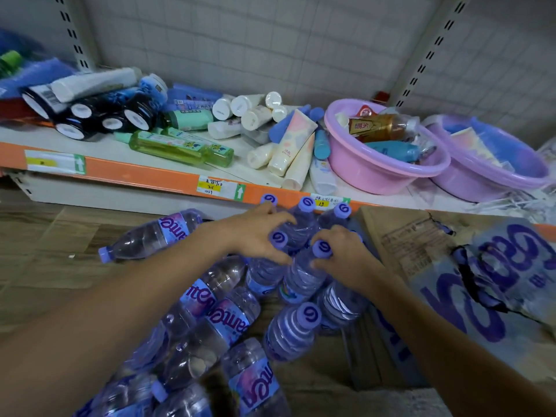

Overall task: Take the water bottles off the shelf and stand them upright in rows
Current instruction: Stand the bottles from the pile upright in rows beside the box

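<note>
Clear water bottles with purple caps and purple labels fill the lower middle of the head view. Several stand upright in a tight cluster under the shelf edge. My left hand grips the neck of one upright bottle, below its cap. My right hand grips another upright bottle just under its cap. One more upright bottle stands nearer to me. Several bottles lie on their sides in a pile at the lower left, and one lies apart further left.
An orange-edged shelf above holds tubes, green bottles, dark cans and two plastic basins with packets. A torn cardboard box and ripped purple-printed wrap lie at the right. Wood-look floor shows at the left.
</note>
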A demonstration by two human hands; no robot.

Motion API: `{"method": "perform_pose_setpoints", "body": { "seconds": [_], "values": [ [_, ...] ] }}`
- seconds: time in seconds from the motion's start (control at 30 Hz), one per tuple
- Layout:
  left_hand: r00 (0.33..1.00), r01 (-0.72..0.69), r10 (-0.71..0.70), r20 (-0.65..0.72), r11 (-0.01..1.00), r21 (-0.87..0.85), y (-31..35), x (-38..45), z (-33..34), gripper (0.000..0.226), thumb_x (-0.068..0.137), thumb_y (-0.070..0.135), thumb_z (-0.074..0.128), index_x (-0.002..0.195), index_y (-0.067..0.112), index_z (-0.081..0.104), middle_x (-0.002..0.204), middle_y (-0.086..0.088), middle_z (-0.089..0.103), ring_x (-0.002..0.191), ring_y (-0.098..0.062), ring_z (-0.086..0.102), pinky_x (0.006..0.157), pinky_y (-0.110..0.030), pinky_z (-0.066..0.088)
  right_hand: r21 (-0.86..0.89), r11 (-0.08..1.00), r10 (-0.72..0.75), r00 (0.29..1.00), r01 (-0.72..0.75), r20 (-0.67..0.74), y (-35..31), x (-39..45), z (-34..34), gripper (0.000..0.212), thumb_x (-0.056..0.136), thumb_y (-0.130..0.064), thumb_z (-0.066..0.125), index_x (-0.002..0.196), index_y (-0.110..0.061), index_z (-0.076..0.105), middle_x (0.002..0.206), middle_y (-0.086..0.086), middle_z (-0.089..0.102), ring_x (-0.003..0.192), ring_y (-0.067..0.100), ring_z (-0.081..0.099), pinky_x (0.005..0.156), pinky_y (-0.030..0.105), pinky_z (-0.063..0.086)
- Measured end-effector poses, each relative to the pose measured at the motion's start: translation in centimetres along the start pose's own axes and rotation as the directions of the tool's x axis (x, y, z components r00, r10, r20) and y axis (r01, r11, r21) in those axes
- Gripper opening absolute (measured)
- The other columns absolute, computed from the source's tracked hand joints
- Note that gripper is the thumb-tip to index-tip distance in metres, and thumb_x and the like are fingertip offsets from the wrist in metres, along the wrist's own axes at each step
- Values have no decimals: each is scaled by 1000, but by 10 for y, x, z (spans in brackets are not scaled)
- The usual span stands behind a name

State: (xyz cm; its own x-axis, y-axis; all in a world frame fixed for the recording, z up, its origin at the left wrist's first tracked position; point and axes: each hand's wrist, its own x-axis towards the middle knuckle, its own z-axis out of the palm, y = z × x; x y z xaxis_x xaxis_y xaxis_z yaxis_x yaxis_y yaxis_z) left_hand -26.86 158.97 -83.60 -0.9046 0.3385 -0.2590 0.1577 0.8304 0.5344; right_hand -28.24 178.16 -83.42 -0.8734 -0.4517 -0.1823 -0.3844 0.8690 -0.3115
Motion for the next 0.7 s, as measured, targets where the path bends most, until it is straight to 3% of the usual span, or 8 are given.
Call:
{"method": "perform_pose_setpoints", "body": {
  "seconds": [0.03, 0.1, 0.3, 0.5, 0.7],
  "values": [
    [1000, -20, 20, -1, 987, 161, 5, 2, 3, 55, 81, 34, 64, 129, 20, 43, 118, -4, 36, 115, -19, 41, 96, -37, 40, -5, 1000, 0, 1000, 0, -16, -1, 3, -2, 31, 77, -17, 69, 105, -11, 58, 96, 2, 40, 87, 19, 44, 75, 27, 33],
    [995, -25, 51, -86, 957, 289, 10, 6, 7, 38, 83, 22, 60, 119, 10, 52, 120, -11, 42, 112, -29, 49, 90, -38, 43, -8, 1000, -5, 999, 5, -36, -3, 9, -3, 34, 76, -17, 70, 108, -11, 59, 99, 5, 44, 93, 25, 49, 79, 30, 39],
    [983, 58, -10, -182, 965, 257, -7, -5, -6, 33, 83, 25, 62, 111, 8, 55, 115, -12, 43, 102, -32, 53, 90, -42, 45, -42, 997, -66, 997, 65, -40, -6, 14, -1, 35, 79, -11, 68, 112, -11, 58, 114, 12, 48, 103, 30, 52, 89, 40, 45],
    [980, 42, 19, -198, 952, 302, 7, 2, 15, 35, 88, 20, 54, 117, 3, 47, 121, -17, 48, 112, -34, 50, 89, -39, 40, -73, 994, -83, 995, 87, 51, -5, 32, -2, 42, 83, -10, 62, 124, -12, 54, 127, 14, 46, 116, 31, 46, 97, 39, 40],
    [967, 73, 1, -256, 957, 281, 3, 2, 18, 32, 88, 21, 54, 113, 3, 48, 122, -17, 46, 112, -35, 49, 87, -39, 40, -24, 998, -59, 998, 59, -10, 4, 31, 11, 37, 80, -7, 66, 116, -11, 57, 118, 15, 46, 108, 31, 48, 85, 29, 36]
  ]
}}
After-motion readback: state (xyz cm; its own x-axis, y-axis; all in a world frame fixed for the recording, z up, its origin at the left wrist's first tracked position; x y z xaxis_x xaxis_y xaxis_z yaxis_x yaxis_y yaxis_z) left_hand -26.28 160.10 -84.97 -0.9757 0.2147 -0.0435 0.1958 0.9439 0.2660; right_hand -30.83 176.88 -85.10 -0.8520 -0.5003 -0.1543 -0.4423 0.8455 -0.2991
